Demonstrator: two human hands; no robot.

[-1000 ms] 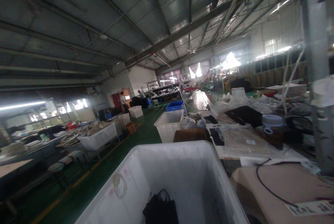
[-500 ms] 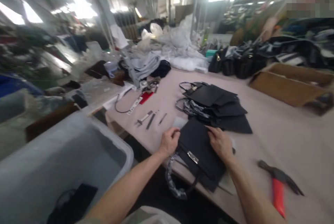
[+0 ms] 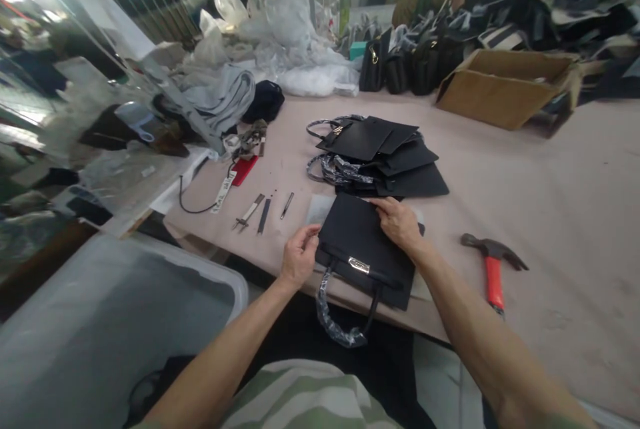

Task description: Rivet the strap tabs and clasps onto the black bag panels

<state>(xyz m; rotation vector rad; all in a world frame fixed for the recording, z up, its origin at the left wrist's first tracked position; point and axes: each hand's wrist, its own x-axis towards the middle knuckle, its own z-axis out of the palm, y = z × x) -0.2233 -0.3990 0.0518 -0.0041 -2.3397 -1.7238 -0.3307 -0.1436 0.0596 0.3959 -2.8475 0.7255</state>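
Observation:
A black handbag (image 3: 357,232) with a metal clasp (image 3: 359,264) lies flat at the table's near edge. Its plastic-wrapped handle (image 3: 330,324) hangs over that edge towards me. My left hand (image 3: 300,256) pinches the bag's left edge, fingers curled at the side. At the far right edge, my right hand (image 3: 399,224) grips the bag, with part of its fingers hidden. A pale sheet (image 3: 320,208) shows from beneath the bag. Just beyond lies a pile of similar black bags (image 3: 400,156) with wrapped handles.
A claw hammer (image 3: 494,269) with a red grip lies to the right. Left of the bag are a caliper (image 3: 249,212), a dark flat strip (image 3: 264,216) and a thin metal tool (image 3: 287,205). A grey bin (image 3: 227,276) stands lower left, a cardboard box (image 3: 495,97) at the back right.
The camera view has tilted down and swung right, so the table sits higher and further left. Both hands remain on the handbag, which lies a little flatter.

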